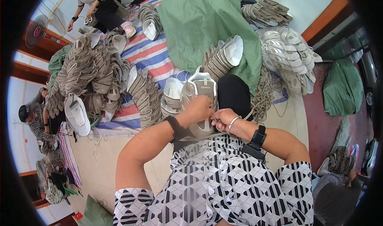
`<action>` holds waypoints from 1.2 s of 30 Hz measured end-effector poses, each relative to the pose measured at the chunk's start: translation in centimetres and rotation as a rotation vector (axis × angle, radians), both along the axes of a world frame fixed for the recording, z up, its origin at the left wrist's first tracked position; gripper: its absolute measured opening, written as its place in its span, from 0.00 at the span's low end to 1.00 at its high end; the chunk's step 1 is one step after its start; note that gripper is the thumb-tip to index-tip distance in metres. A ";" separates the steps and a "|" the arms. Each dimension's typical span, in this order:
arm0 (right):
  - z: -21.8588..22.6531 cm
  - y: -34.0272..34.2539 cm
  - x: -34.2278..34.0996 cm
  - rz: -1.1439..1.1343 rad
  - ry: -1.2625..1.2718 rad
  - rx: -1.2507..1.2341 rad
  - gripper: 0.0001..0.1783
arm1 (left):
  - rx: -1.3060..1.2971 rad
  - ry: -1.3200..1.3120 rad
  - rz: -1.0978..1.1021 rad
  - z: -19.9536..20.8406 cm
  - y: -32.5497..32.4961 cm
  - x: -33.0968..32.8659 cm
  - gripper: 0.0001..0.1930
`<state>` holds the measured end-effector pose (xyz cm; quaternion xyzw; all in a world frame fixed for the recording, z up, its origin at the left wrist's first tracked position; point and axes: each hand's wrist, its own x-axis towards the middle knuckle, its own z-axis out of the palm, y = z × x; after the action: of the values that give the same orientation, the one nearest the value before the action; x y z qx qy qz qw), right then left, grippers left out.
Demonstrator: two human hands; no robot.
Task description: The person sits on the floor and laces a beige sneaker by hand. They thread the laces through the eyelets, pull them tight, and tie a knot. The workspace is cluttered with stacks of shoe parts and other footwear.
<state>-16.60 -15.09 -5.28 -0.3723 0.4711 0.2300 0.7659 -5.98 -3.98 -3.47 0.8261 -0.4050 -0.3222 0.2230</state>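
A taupe and white shoe upper rests on my lap, its white-lined opening facing away from me. My left hand lies across it, fingers curled in and closed on its eyelet area. Against the right edge of the upper, my right hand pinches a thin beige shoelace, and the fingertips of both hands meet there. Exactly how the lace runs between the fingers is hidden. A hank of loose beige shoelaces hangs just right of my dark-clothed knee.
Stacked uppers and a large heap lie left on a striped sheet. More uppers sit ahead by a green cloth; white uppers are piled right. Other people sit at the left and lower right.
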 end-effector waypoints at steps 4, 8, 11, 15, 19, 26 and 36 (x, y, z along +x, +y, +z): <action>-1.5 0.0 -0.2 0.107 -0.114 -0.119 0.07 | -0.117 -0.102 -0.006 -0.2 0.5 -0.8 0.08; -1.7 -1.7 -0.8 0.914 -0.880 -1.534 0.03 | -0.194 -0.258 -0.017 0.0 1.2 -1.8 0.10; 2.4 -1.6 -0.2 0.869 -0.856 -1.612 0.08 | -0.177 -0.104 -0.001 0.5 1.6 -0.9 0.10; 3.4 -3.1 1.8 1.211 -0.837 -1.462 0.14 | -0.440 0.574 0.481 -0.5 2.5 -0.5 0.11; 4.3 -3.8 3.7 1.546 -0.867 -1.414 0.11 | -0.487 0.564 0.550 0.3 1.6 -1.4 0.12; 0.6 -5.3 2.0 1.215 -1.410 -1.617 0.10 | 0.012 -0.171 -0.111 -2.1 0.0 0.8 0.08; -1.2 -4.3 1.9 1.135 -1.383 -1.785 0.08 | 0.621 0.148 -0.442 1.6 -4.6 2.7 0.06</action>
<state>-14.68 -19.39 -6.47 -0.9498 -0.2616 -0.1140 0.1282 -3.27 -8.57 -1.92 0.7215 -0.4391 -0.5288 -0.0840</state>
